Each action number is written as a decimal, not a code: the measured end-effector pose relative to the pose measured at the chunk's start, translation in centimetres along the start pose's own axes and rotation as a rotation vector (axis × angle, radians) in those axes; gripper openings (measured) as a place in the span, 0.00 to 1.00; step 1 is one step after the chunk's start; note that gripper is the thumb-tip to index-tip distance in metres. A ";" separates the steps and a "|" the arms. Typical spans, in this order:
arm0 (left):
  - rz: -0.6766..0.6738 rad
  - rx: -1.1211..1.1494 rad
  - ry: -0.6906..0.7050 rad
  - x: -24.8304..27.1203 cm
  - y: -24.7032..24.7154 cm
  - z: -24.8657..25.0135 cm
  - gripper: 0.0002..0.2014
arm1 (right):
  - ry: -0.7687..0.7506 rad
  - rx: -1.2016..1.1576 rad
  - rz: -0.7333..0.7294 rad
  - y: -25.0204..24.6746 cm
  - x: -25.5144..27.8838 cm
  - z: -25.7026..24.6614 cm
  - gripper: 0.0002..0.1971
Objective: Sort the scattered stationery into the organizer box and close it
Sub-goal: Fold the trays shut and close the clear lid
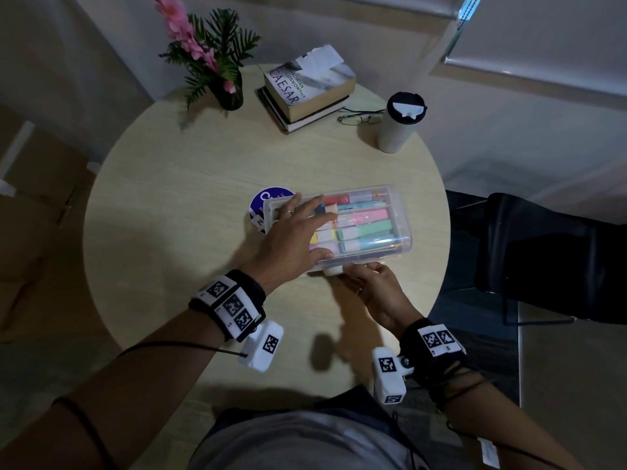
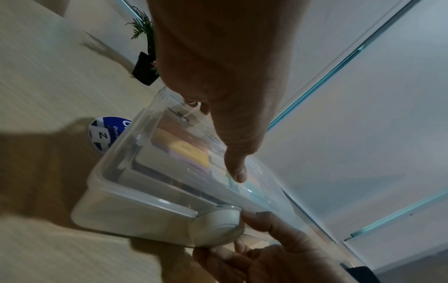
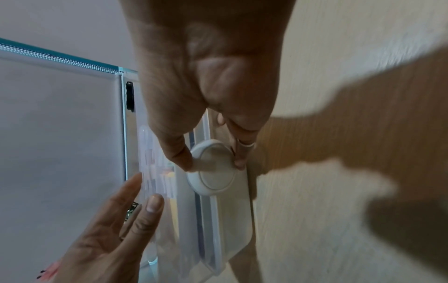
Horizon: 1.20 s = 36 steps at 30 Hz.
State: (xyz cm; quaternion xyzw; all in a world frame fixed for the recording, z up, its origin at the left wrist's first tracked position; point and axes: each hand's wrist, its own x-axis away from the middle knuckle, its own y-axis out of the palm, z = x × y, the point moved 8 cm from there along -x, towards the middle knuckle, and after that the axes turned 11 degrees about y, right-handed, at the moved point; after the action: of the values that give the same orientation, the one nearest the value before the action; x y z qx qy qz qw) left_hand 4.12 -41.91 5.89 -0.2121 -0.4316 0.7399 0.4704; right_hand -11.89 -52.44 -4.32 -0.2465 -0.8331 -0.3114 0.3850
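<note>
Likely light, stiff and slick: clear organizer box [image 1: 380, 228] packed with markers. Left hand [image 1: 291, 245] pressing lid, fingers straight and spread. Right hand [image 1: 373, 286] pinching white latch [image 3: 213, 172], best gripped at rim.

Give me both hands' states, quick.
Left hand: open, flat on the box lid.
Right hand: pinching the white latch.

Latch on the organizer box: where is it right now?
In the head view the white latch sits on the near long side of the organizer box, pinched by the right hand, just below the left hand pressing the lid.
</note>
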 end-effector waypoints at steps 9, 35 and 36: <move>0.047 0.045 0.039 0.7 -0.7 -0.1 0.38 | -0.058 0.226 0.203 -2.3 0.6 0.0 0.53; 0.435 1.147 -0.487 0.8 -2.6 -10.8 0.20 | -0.357 0.427 0.213 2.9 -2.0 -17.0 0.17; 0.433 1.149 -0.505 0.2 -3.3 -11.5 0.22 | -0.364 0.423 0.204 3.5 -2.6 -17.7 0.16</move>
State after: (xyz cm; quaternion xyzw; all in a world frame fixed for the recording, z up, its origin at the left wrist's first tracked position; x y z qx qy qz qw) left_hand 13.99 -36.10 2.53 0.1705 -0.0130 0.9571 0.2339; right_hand 0.54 -63.01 3.81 -0.2952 -0.9058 -0.0411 0.3013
